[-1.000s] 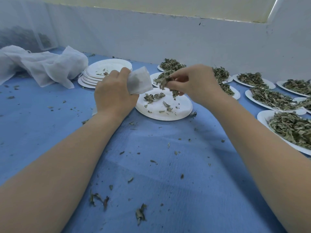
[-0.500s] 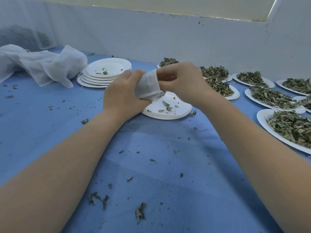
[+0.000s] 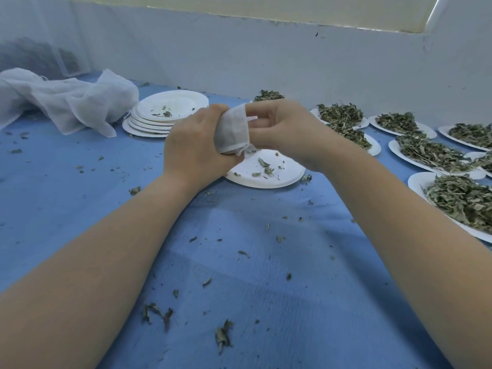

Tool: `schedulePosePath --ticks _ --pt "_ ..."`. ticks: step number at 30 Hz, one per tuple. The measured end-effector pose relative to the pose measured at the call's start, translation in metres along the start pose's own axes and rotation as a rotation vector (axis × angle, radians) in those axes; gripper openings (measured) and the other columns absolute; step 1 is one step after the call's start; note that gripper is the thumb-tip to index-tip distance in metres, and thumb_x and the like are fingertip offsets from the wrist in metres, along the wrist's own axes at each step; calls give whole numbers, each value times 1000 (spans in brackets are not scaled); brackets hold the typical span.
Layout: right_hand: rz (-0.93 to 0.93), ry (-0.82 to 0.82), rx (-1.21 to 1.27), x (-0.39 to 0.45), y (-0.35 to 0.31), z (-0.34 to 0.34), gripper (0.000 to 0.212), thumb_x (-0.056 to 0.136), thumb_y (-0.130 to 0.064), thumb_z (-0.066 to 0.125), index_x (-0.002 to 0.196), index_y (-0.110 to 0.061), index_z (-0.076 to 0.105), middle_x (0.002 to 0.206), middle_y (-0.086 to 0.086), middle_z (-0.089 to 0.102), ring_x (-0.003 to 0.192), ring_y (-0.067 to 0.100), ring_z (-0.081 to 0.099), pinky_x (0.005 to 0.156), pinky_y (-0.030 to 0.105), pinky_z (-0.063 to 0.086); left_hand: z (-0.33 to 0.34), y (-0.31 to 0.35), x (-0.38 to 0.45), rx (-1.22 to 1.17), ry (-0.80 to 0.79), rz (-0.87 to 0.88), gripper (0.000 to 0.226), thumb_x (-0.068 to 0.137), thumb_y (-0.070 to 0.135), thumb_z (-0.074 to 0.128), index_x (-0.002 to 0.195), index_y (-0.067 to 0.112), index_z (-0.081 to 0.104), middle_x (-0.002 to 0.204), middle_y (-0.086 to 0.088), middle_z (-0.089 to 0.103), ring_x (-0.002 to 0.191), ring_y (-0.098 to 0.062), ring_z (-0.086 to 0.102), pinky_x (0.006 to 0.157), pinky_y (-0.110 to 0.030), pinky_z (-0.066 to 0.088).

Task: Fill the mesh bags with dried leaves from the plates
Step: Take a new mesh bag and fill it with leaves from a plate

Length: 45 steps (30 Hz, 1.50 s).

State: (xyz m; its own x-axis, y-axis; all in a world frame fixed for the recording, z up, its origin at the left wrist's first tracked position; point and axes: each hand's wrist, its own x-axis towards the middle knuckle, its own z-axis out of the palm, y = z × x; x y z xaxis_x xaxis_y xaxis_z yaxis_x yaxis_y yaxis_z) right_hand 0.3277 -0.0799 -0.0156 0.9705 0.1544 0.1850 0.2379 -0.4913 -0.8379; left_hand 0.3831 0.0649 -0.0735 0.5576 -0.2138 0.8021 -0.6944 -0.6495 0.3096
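Observation:
A small white mesh bag (image 3: 232, 130) is held between both hands, above the far edge of a nearly bare white plate (image 3: 288, 179) with a few leaf scraps. My left hand (image 3: 197, 145) grips the bag from the left. My right hand (image 3: 282, 126) touches its right side, fingers pushed at the bag's mouth; the leaves it carried are hidden. Plates heaped with dried leaves (image 3: 463, 198) line the right side.
A stack of used white plates (image 3: 165, 113) stands at the back left, next to a crumpled pile of white mesh cloth (image 3: 66, 102). Leaf crumbs are scattered over the blue table cover (image 3: 253, 275). A white wall (image 3: 266, 57) closes the far side.
My right hand carried a pinch of leaves leftward to the bag and its fingers went into the bag's mouth. Both hands came together over the near plate.

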Motion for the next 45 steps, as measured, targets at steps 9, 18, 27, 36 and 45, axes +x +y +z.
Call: schedulePosePath --ticks 9,18,27,36,45 --pt "-22 183 -273 8 3 14 11 81 -12 64 83 -8 74 61 3 55 40 1 33 40 13 26 -4 8 0 -5 48 145 49 70 41 53 96 2 65 79 -13 67 68 -33 61 59 -35 46" --pt "34 22 119 18 7 -10 17 88 -6 61 101 -11 70 94 7 73 89 15 69 88 27 54 -4 -3 5 267 -27 78 36 70 15 72 100 -3 62 75 -19 61 62 -36 57 55 -38 42" --pt "139 -29 -744 46 37 16 33 99 -38 37 117 -24 62 129 8 50 120 25 45 93 30 34 -1 -17 6 353 -2 -60 37 76 15 61 110 -2 57 89 -20 60 80 -37 56 71 -44 37" --pt "-112 -109 -849 29 29 14 18 87 -31 58 100 -28 71 82 -13 53 92 13 58 82 29 46 -1 -16 6 326 -21 -76 37 78 15 59 113 1 55 95 -19 60 86 -35 55 75 -42 35" --pt "-61 -164 -789 13 27 -7 13 85 -40 61 93 -33 68 92 -13 60 89 9 58 76 25 44 -1 -15 6 317 -53 -91 36 79 16 59 112 2 55 96 -19 59 87 -37 54 75 -43 35"
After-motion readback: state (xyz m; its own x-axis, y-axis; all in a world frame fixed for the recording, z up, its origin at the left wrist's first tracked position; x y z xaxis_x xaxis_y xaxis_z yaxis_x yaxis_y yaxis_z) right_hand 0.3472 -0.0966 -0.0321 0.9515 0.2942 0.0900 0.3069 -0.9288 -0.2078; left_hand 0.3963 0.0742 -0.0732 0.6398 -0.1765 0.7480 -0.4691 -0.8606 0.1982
